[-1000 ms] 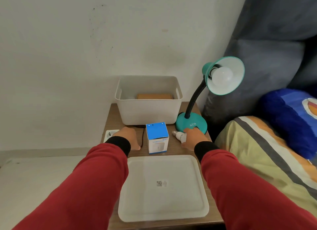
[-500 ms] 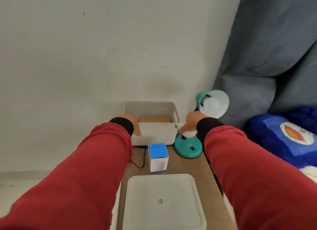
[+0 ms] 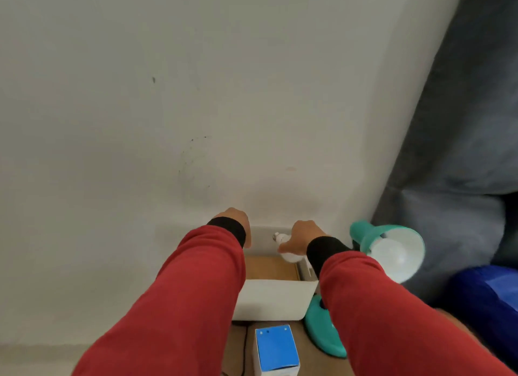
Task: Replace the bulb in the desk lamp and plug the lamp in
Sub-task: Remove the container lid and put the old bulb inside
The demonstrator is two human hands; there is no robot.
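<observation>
My right hand (image 3: 301,237) holds a loose white bulb (image 3: 288,256) over the white storage bin (image 3: 272,303), its metal screw base pointing left and up. My left hand (image 3: 236,221) hovers above the bin's far left side; its fingers are hidden behind the wrist. The teal desk lamp (image 3: 389,252) stands to the right of the bin with another white bulb (image 3: 392,259) fitted in its shade. Its teal base (image 3: 322,331) rests on the wooden table. A blue and white bulb box (image 3: 276,350) stands in front of the bin.
A brown cardboard item (image 3: 270,268) lies inside the bin. A black cord (image 3: 244,347) runs over the table left of the box. The white wall is right behind the bin. Grey fabric (image 3: 462,151) and a blue cushion (image 3: 487,305) fill the right side.
Both hands rose from the table to above the bin, my right hand carrying the loose bulb picked up beside the lamp base. The camera tilted up, and the tray has left the view.
</observation>
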